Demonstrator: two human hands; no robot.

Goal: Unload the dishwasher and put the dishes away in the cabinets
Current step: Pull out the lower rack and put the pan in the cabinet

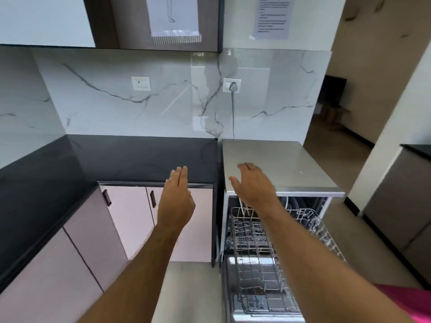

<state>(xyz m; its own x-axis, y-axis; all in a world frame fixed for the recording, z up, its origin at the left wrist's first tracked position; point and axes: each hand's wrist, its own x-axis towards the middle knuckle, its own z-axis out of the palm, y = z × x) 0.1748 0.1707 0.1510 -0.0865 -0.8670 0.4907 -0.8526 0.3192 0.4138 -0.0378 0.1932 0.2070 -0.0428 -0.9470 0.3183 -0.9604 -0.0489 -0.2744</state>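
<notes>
Metal wire makes up the pulled-out rack [268, 241] of the open dishwasher [256, 287], near and low on the right. I can see no dishes in the rack; a few thin white things stand at its far end, too blurry to name. The rack and the open door stick out, so a leg could bump them if the person steps close. A little farther, the left hand [177, 201] is up in the air with straight fingers [182, 173], holding nothing. The right hand [251, 183] is open too, over the dishwasher's grey top [291, 164]; I cannot tell if it touches. Pink cabinets [130, 213] sit shut under the black surface [116, 157], so nothing can go in yet.
</notes>
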